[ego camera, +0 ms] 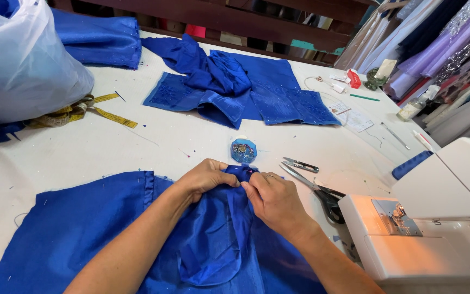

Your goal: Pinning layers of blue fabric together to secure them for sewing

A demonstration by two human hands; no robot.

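Note:
A piece of royal blue fabric lies spread on the white table in front of me. My left hand and my right hand meet at its far edge, both pinching a small folded section of the blue cloth between fingertips. Just beyond my fingers sits a small blue pin holder full of pins. Large scissors and small thread snips lie just right of my right hand.
A white sewing machine stands at the right. More blue fabric pieces lie across the far table, with a yellow tape measure and a white plastic bag at the left. Hanging garments fill the back right.

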